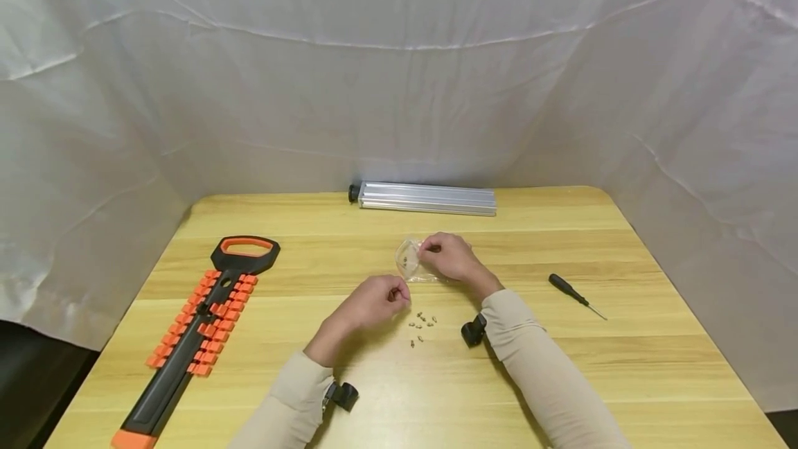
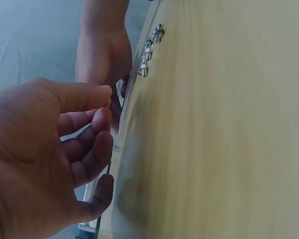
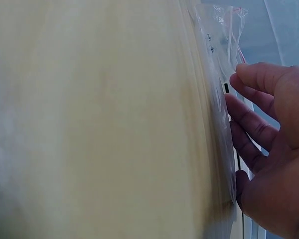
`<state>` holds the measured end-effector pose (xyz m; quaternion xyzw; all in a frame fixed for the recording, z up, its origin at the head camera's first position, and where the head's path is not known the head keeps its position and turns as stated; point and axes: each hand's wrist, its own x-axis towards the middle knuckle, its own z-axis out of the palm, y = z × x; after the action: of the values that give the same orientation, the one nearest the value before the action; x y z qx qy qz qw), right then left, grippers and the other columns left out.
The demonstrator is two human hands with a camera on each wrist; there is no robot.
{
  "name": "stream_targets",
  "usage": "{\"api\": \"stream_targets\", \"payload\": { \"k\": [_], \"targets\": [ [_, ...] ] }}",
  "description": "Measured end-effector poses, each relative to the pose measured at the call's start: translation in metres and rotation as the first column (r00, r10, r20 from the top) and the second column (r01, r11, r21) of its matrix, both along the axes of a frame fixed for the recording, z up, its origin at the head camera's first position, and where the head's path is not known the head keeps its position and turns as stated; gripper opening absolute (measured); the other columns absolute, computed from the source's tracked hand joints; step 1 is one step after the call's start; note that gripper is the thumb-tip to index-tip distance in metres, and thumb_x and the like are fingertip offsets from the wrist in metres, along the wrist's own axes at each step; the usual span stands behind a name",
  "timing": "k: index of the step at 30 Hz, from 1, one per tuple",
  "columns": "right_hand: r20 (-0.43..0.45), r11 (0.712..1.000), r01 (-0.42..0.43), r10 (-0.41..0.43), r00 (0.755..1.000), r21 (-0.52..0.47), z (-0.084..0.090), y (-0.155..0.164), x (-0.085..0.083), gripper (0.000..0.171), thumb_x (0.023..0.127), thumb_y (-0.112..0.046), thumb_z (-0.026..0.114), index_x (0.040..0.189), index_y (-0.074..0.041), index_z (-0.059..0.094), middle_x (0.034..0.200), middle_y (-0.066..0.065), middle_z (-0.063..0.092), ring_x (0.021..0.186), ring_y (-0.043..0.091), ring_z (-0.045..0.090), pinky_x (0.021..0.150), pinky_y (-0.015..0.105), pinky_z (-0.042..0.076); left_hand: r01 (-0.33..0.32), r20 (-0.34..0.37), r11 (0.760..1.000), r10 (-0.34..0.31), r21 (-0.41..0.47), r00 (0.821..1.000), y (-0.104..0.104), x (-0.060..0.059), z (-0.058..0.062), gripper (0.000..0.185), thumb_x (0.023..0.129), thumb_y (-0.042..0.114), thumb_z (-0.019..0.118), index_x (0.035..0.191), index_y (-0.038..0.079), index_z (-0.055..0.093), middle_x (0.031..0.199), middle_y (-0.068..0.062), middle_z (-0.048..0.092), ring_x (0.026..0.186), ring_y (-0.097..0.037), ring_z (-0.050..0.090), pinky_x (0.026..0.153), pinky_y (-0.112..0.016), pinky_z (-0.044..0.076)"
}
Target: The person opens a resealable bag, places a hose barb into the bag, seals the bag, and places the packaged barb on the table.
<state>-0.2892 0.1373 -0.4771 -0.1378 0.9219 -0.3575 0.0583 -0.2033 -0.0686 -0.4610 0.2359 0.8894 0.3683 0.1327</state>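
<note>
My right hand (image 1: 450, 255) pinches the edge of a clear plastic zip bag (image 1: 408, 263) between thumb and forefinger. A few small dark pieces show inside the bag (image 3: 215, 40) in the right wrist view, and its mouth has a red line. My left hand (image 1: 376, 301) is bent just below the bag, thumb and fingertips drawn close together (image 2: 50, 149). I cannot tell whether something small is between them. Several small metal fasteners (image 1: 420, 325) lie loose on the table, right of my left hand; in the left wrist view these fasteners (image 2: 148, 51) look shiny.
A silver aluminium profile (image 1: 429, 198) with a black knob lies along the table's back edge. At left is a black handled rack (image 1: 181, 345) with rows of orange clips. A black-handled screwdriver (image 1: 566, 287) lies at right. Pale curtains (image 1: 399, 89) surround the wooden table (image 1: 623, 380).
</note>
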Motion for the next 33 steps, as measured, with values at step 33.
{"api": "stream_targets", "payload": {
  "k": [33],
  "targets": [
    [0.004,1.0,0.003,-0.003,1.0,0.029,0.0,-0.001,-0.002,0.01,0.09,-0.035,0.065,0.089,-0.027,0.071,0.109,-0.003,0.069,0.108,0.022,0.061,0.104,0.052,0.034,0.02,-0.138,0.947,-0.068,-0.32,0.988,0.014,0.029,0.006,0.004,0.09,0.023,0.066,0.086,0.023,0.068,0.089,0.011,0.057,0.091,-0.011,0.053,0.083,-0.045,0.041]
  ]
}}
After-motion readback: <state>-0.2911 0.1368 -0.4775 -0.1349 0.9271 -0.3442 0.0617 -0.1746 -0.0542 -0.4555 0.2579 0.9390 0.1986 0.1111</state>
